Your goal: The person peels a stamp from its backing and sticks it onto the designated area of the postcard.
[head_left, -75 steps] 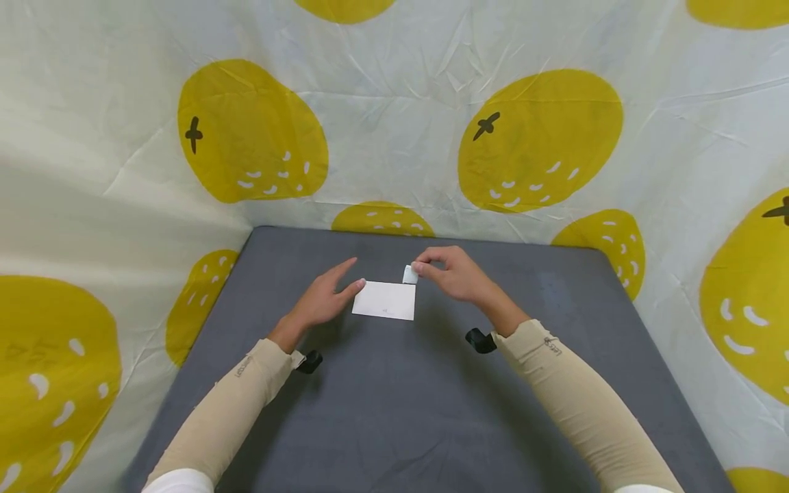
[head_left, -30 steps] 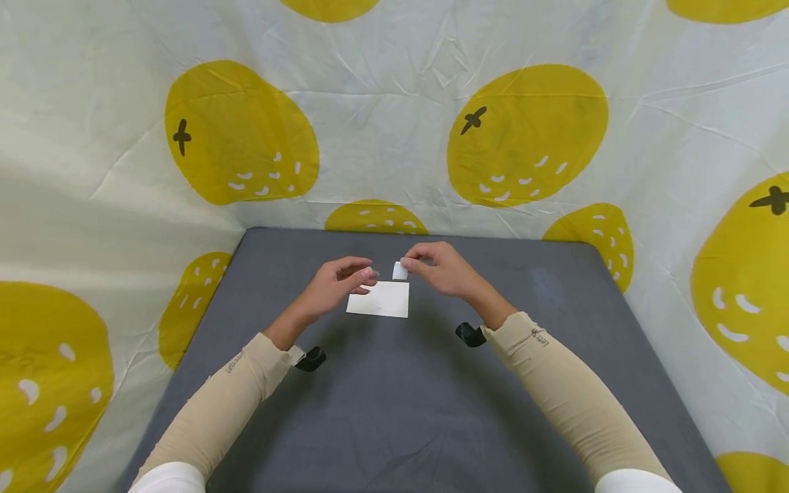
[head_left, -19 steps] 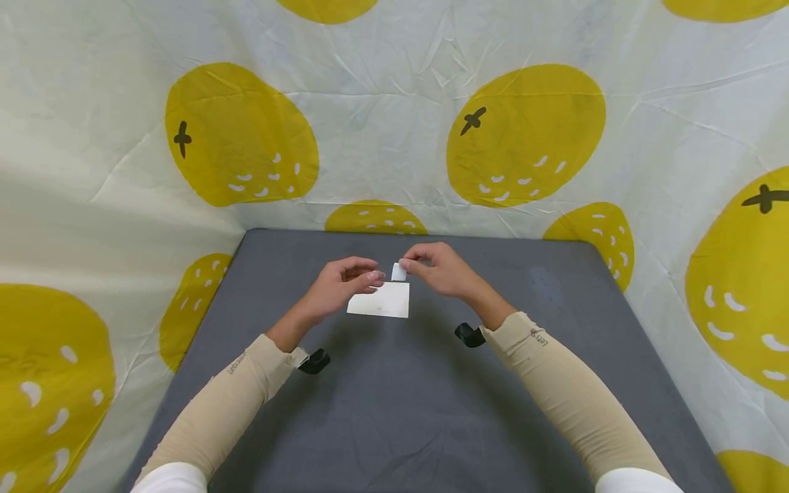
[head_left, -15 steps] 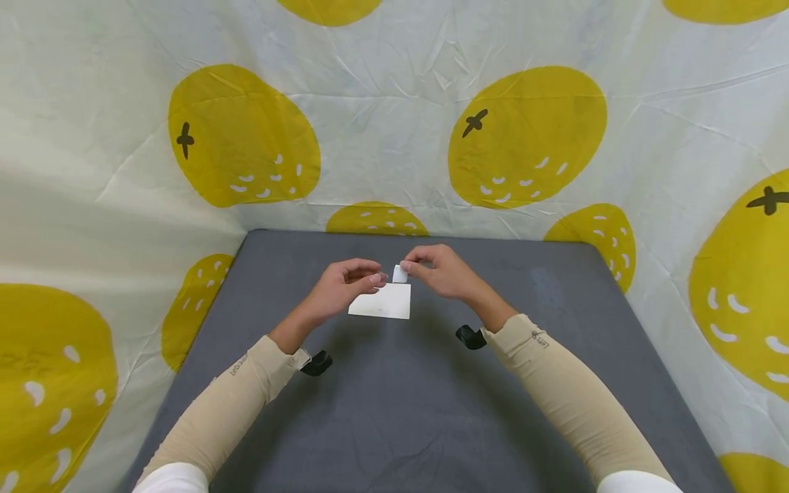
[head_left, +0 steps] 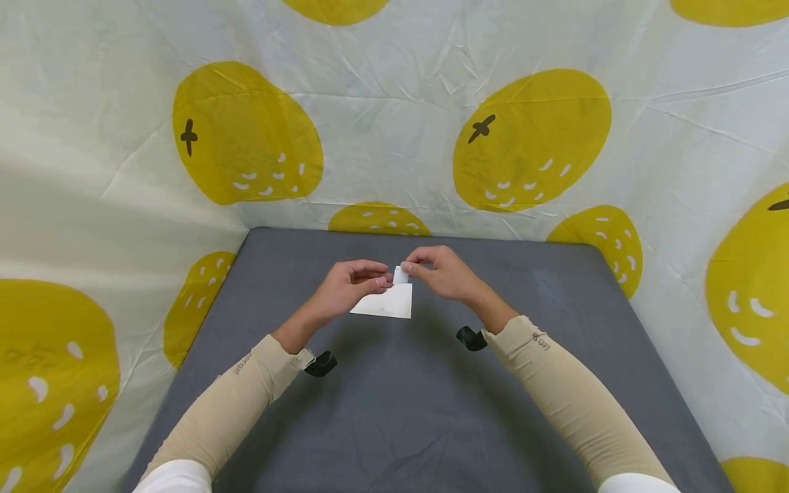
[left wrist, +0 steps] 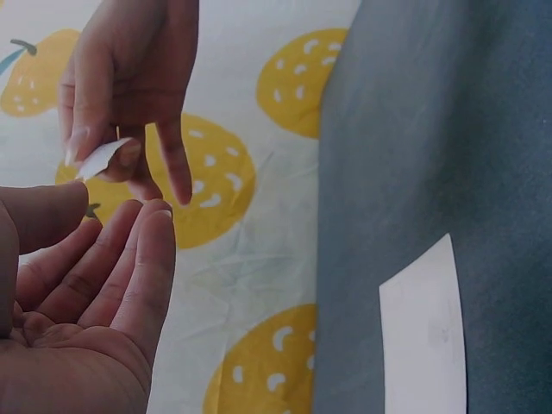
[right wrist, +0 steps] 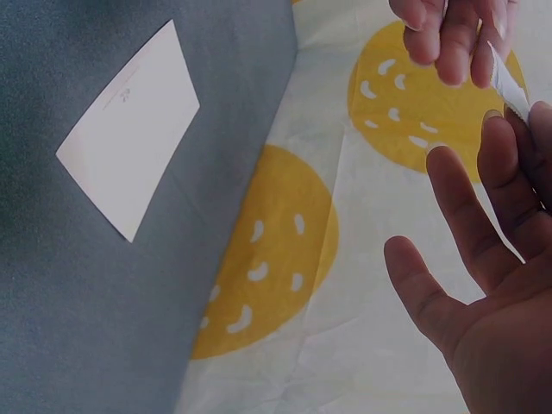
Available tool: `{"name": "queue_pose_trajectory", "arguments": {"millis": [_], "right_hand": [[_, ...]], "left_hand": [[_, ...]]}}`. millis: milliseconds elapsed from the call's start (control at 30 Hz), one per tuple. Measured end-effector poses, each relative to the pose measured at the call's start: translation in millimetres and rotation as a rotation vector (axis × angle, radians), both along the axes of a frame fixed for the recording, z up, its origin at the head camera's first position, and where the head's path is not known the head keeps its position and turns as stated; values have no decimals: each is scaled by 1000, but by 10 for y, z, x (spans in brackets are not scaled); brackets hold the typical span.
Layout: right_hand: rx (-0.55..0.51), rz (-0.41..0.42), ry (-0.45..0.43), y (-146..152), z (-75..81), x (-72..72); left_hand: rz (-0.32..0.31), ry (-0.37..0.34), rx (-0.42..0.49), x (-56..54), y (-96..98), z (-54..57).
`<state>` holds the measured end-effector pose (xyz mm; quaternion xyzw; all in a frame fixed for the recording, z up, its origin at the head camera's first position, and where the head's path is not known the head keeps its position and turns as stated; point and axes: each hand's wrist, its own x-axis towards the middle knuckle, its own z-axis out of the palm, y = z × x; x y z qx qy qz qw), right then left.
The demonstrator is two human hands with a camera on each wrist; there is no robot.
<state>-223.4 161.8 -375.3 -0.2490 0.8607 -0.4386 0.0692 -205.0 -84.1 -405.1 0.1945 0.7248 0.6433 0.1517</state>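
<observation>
Your left hand (head_left: 348, 289) is raised, its fingers slightly bent and its thumb apart from them; whether its tips touch the slip cannot be told. Below these fingertips and nearer you, a white card (head_left: 391, 305) lies on the grey table (head_left: 401, 411), its far left part hidden behind the hand. Immediately right of the left fingertips is the small white slip (head_left: 401, 275), clamped between the thumb and forefinger of your right hand (head_left: 446, 274), whose outer fingers spread apart. Beyond both sets of fingers hangs a yellow-patterned curtain (head_left: 388, 150).
</observation>
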Motion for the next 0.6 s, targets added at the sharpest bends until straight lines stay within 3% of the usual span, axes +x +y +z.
{"name": "queue_pose_trajectory", "arguments": {"millis": [600], "right_hand": [[-52,49,-13,-5,-21,23]], "left_hand": [[-16,-23,10,57,87,28]]}}
